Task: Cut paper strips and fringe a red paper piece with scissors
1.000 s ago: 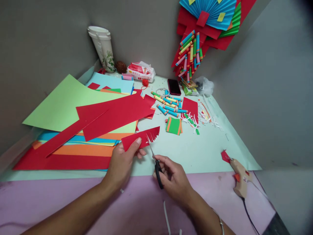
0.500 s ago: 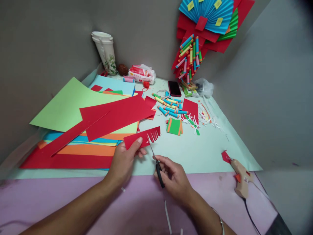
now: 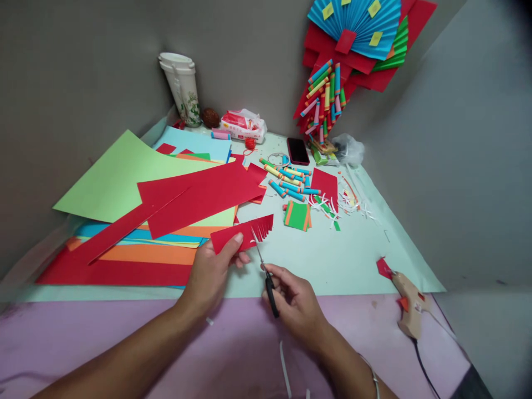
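My left hand pinches a small red paper piece between thumb and fingers. Its right part is slit into several narrow strips that fan slightly apart. Below and to the right, my right hand holds scissors with black handles. The thin blades point up and left, and their tips lie at the paper beside the innermost slit. Behind my left hand, larger red sheets lie over green, orange and blue paper.
Small coloured paper rolls, green squares with orange edges and paper shreds lie beyond my hands. A glue gun is at the right edge. At the back stand a white cup, a tissue pack and a phone.
The whole view has shifted slightly. The scissor blades look closer together at the red paper, while both hands keep nearly the same place.
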Tool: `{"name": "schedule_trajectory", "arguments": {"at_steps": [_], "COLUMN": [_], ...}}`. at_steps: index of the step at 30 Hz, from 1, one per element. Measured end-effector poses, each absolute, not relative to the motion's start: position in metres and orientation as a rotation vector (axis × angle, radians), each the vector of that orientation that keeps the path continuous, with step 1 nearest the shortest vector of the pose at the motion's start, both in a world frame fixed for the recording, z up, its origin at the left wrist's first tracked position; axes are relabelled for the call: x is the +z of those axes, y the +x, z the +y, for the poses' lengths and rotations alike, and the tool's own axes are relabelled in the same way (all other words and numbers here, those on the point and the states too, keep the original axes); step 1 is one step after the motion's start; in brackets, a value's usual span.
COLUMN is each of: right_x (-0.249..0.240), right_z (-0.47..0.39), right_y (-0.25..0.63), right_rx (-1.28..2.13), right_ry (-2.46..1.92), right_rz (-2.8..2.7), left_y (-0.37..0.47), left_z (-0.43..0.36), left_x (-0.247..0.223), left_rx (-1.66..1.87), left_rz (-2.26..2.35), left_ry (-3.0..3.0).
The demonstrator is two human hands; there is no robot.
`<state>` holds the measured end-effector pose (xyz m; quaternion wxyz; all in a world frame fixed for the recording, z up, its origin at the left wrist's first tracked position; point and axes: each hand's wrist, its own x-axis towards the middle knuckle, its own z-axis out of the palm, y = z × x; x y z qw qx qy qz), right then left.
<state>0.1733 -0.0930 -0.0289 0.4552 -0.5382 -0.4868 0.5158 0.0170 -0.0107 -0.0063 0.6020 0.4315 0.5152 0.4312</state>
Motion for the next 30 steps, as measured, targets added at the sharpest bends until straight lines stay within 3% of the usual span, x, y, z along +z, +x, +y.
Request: {"name": "schedule_trajectory", "arguments": {"at_steps": [30], "right_x": [-0.025], "right_z": [-0.090], "right_y": [0.175], "right_rx": [1.204], "right_ry": [-1.421], "right_rz": [-1.212], "left_y": [0.019], "left_z": [-0.014], "left_x": [0.001], "left_rx": [0.896], "left_rz": [1.233], "left_ry": [1.095]}}
